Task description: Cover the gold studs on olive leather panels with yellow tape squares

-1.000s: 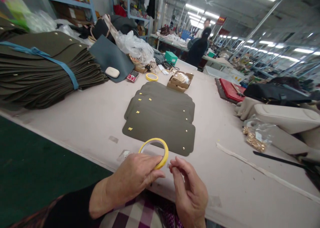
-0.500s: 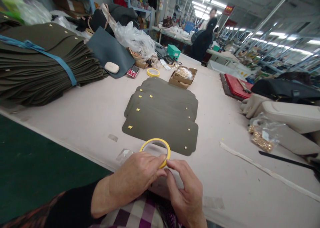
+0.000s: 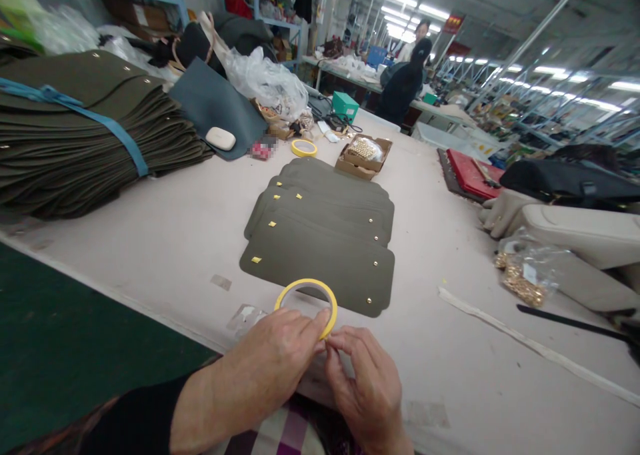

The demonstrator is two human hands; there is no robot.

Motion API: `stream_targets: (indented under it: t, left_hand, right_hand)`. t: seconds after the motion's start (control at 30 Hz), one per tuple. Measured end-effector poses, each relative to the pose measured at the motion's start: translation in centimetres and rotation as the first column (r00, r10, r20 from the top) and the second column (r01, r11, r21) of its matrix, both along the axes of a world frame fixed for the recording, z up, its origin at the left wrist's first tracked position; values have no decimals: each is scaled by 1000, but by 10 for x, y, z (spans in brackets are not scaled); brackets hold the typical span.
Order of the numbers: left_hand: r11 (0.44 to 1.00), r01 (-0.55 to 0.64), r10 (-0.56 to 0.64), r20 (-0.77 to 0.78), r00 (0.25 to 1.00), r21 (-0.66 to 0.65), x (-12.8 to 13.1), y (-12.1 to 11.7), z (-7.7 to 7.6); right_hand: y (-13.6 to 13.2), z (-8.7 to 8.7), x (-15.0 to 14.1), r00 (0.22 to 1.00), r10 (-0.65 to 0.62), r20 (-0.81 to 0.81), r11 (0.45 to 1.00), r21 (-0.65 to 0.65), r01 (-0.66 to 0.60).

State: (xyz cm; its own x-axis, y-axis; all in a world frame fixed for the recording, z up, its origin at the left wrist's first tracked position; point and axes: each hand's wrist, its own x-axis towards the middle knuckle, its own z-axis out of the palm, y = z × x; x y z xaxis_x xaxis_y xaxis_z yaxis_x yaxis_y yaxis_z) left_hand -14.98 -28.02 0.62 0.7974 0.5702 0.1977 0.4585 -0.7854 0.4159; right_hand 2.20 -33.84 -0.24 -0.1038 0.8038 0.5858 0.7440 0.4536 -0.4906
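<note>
A roll of yellow tape (image 3: 306, 283) stands tilted over the near table edge, gripped by my left hand (image 3: 280, 348), whose fingers wrap round its lower side. My right hand (image 3: 367, 375) is closed beside it, thumb and forefinger pinched at the roll's lower right edge. Whatever lies in that pinch is too small to make out. Just beyond the roll, olive-green flat panels (image 3: 320, 255) lie overlapped. Small yellow tape pieces (image 3: 256, 260) mark their left side, and gold studs (image 3: 369, 300) show on their right.
Strapped olive panels (image 3: 75, 135) are stacked at left. Farther back are a second yellow tape roll (image 3: 304, 148) and a cardboard box (image 3: 364, 154) of gold parts. To the right lie a white strip (image 3: 530, 345), a bag of gold hardware (image 3: 523, 278) and a red folder-like item (image 3: 473, 172). Someone sits farther off.
Both hands and the tape roll have shifted slightly left in view. My right fingertips have moved a little lower along the roll's edge. The panels stay put on the table.
</note>
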Motion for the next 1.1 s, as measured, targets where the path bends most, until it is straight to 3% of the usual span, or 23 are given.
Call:
stream_targets:
  t: [0.17,0.27,0.47,0.57,0.7,0.87,1.03,1.1]
  left_hand:
    - [1000,4,1,165,986,-28,5,3,5]
    - [997,-13,25,164,986,-73,9,8,9]
    - [996,-49,40,118,992,77,20,19,10]
    - [975,-62,31,148,989,213,30,24,11]
    - [946,-71,9,193,981,318,42,30,8]
    - [936,-113,16,281,960,334,51,27,3]
    - [957,-52,-67,393,917,284,53,18,18]
    - [953,-62,-44,339,940,296,53,23,16]
  right_hand:
    - [5,-3,1,997,-54,50,994,97,49]
    - [9,-1,0,993,-112,49,986,130,104]
    - [15,4,3,981,-195,-5,972,135,193]
    - [18,7,6,942,-266,-203,964,-69,257]
    - [24,14,12,758,-390,-523,883,-446,146]
    - [30,9,22,682,-498,-536,809,-570,143]
    - [36,-12,50,433,-633,-642,733,-677,69]
    - [35,-16,62,429,-643,-635,710,-704,22]
